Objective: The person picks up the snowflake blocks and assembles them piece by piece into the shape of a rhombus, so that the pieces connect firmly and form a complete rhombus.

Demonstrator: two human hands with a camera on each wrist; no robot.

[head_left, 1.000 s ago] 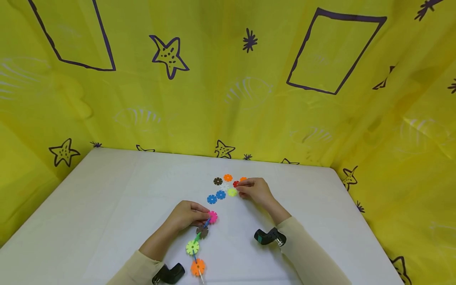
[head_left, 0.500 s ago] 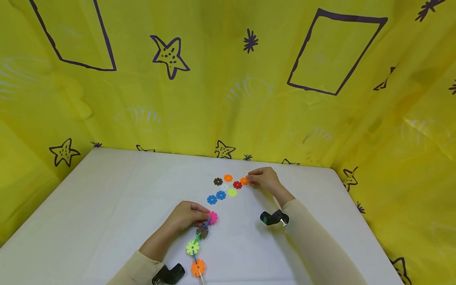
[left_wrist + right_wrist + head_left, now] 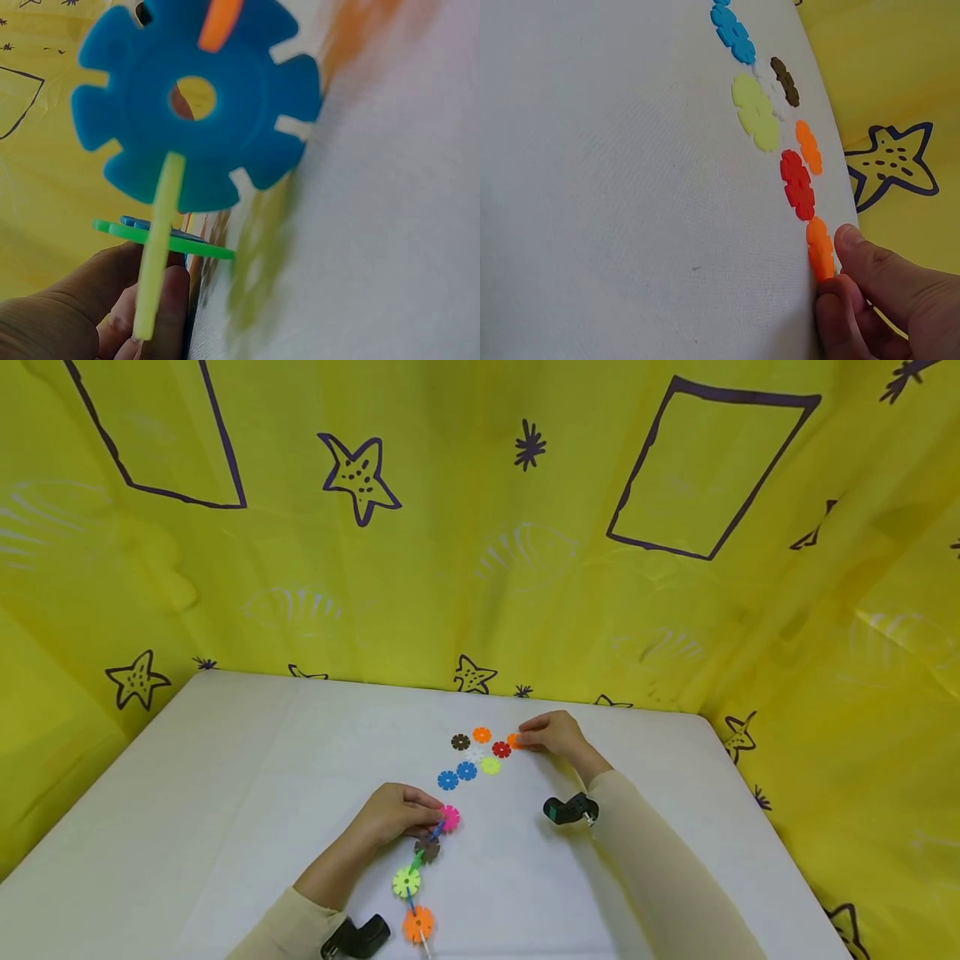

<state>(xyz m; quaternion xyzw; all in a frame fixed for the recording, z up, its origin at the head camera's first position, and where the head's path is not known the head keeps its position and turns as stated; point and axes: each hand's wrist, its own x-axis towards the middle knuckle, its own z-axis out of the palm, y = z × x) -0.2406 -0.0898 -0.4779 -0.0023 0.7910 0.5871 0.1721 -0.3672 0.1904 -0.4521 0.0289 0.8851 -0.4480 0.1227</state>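
My left hand [image 3: 397, 812] pinches the pink interlocking disc [image 3: 450, 817] at the far end of a chain of slotted plastic discs. The chain trails toward me through a brown disc [image 3: 427, 848], a yellow-green disc [image 3: 407, 882] and an orange disc [image 3: 418, 925]. Close up in the left wrist view, a blue disc [image 3: 135, 97] of the chain covers much of the scene; the pink one is hidden there. My right hand [image 3: 553, 735] has thumb and fingertips on the edge of a loose orange disc [image 3: 820, 249], which lies flat on the table.
Loose discs lie left of my right hand: a red one [image 3: 501, 749], a second orange one [image 3: 482, 735], a dark brown one [image 3: 461, 742], a pale yellow one [image 3: 491, 766], a white one and two blue ones [image 3: 467, 771]. A yellow curtain [image 3: 420, 568] hangs behind the white table [image 3: 315, 727].
My right hand has moved from beside the red disc to the loose orange disc farther right, and now reaches over its edge. The left hand and the chain have stayed in place.
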